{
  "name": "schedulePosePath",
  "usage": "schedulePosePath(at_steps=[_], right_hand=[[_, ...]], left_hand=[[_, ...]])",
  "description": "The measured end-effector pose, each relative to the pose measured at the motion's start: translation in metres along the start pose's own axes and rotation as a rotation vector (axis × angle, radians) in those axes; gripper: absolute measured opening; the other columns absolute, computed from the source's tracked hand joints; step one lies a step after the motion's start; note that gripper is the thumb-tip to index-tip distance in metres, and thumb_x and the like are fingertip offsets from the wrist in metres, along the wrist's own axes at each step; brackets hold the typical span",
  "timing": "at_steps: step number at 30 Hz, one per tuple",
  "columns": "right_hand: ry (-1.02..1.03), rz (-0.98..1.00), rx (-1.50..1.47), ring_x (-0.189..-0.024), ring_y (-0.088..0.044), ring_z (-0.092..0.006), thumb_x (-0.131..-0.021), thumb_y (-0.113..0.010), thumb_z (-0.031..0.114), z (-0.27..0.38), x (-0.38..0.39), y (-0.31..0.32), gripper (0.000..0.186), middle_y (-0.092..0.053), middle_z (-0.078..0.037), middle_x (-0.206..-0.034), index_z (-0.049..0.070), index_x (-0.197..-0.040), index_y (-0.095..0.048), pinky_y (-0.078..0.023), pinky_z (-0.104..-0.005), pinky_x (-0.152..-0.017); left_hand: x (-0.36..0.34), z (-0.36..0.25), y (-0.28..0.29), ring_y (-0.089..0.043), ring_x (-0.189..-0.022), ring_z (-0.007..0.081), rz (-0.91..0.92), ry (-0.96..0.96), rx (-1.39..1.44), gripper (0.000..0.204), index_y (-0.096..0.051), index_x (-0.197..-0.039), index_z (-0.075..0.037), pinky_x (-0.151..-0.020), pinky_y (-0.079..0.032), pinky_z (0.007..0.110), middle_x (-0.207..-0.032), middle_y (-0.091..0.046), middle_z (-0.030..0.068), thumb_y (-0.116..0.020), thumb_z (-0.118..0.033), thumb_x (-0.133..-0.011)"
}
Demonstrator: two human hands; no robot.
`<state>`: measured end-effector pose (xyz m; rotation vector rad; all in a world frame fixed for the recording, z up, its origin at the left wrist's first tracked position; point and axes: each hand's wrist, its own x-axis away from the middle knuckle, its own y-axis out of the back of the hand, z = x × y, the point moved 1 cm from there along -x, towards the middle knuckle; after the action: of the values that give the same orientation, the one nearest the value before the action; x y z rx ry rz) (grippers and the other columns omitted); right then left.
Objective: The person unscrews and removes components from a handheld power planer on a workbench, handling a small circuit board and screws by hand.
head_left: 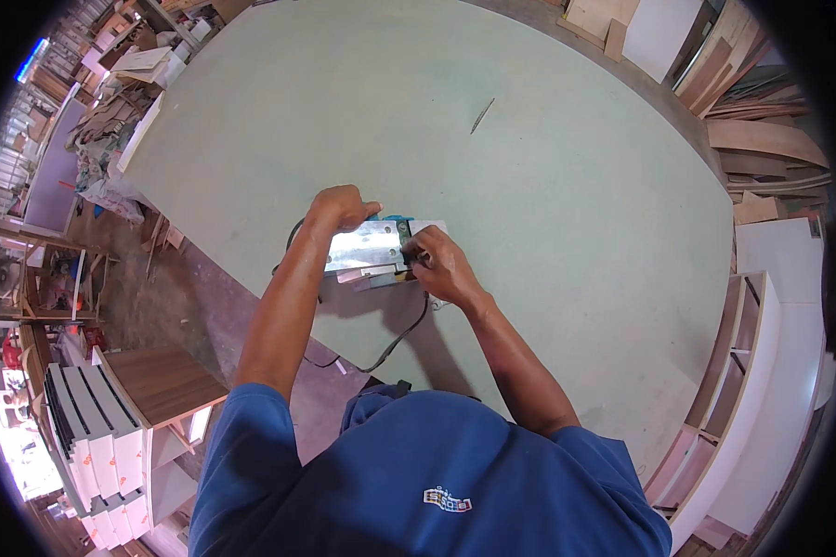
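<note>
An electric hand planer [367, 246] lies sole up on the pale green tabletop [576, 232], its shiny metal base facing me. Bits of its blue body show along the far side. My left hand [341, 206] is closed on the planer's far left side, thumb pointing right. At the dark slot across the sole, my right hand [439, 265] has its fingers bent and pressed together. Whatever those fingertips hold, if anything, is hidden. A black power cord [401, 342] curves from beside the tool toward the table's near edge.
A thin dark stick-like object [482, 116] lies farther back on the table. Stacked white panels [93, 446] and a wood-grain cabinet [163, 381] stand at lower left. A white shelf frame [748, 371] is beyond the right edge, and wood offcuts [762, 144] pile up at far right.
</note>
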<state>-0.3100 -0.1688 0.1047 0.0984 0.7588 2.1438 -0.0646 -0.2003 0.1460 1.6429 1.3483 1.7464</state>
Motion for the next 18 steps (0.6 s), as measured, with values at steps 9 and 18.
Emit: schedulePosePath(at_steps=[9,18], right_hand=[[-0.059,0.032,-0.020,-0.093,-0.068,-0.0387,-0.081,-0.068,0.005,0.001,-0.002,0.002,0.025,-0.065,-0.018,-0.102,0.001,-0.105,-0.068,-0.055,-0.0466,-0.083],[-0.059,0.013,-0.055,-0.090,-0.067,-0.0389,-0.081,-0.069,0.007,-0.005,-0.001,0.004,0.017,-0.065,-0.019,-0.099,0.000,-0.097,-0.069,-0.055,-0.0467,-0.081]], left_hand=[[0.000,-0.004,0.003,-0.071,-0.105,0.0417,0.054,0.045,-0.042,0.068,-0.076,-0.109,0.003,-0.093,-0.055,0.048,-0.112,-0.073,0.0268,-0.061,-0.062,-0.095],[-0.004,0.002,0.000,-0.071,-0.090,0.0439,0.021,-0.011,0.012,0.076,-0.075,-0.093,0.010,-0.085,-0.053,0.051,-0.096,-0.072,0.0319,-0.061,-0.065,-0.095]])
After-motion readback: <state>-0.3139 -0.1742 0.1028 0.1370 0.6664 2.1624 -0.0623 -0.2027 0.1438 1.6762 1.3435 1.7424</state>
